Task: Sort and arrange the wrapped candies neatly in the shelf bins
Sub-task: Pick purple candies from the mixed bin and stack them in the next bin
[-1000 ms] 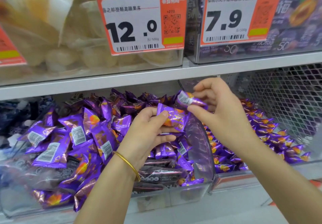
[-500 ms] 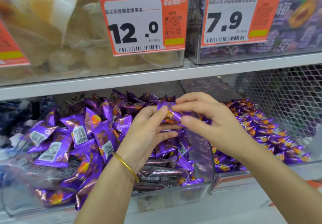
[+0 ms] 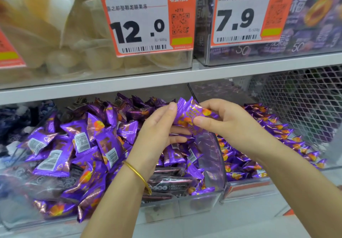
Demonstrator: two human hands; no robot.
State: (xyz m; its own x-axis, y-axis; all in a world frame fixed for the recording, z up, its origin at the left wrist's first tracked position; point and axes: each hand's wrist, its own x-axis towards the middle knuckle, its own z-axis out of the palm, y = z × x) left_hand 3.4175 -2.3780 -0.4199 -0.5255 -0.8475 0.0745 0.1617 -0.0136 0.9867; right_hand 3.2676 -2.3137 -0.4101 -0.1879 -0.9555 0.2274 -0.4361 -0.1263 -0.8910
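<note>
A purple wrapped candy (image 3: 192,114) with orange print is held between both hands above the bins. My left hand (image 3: 159,132), with a gold bangle on its wrist, pinches its left end. My right hand (image 3: 227,125) pinches its right side between thumb and fingers. Below lies a loose heap of purple candies (image 3: 83,145) in a clear plastic bin (image 3: 185,206). To the right, a second bin (image 3: 248,184) holds purple candies (image 3: 281,136) lined up in rows.
A white shelf edge (image 3: 129,84) runs above the bins. On it stand clear boxes with orange price tags reading 12.0 (image 3: 148,21) and 7.9 (image 3: 248,15). A wire mesh panel (image 3: 303,104) closes the back right. Dark blue packets (image 3: 16,119) fill the far left.
My right hand came down and to the left with its candy and met my left hand. Both hands now hold the candies together, slightly higher over the bin.
</note>
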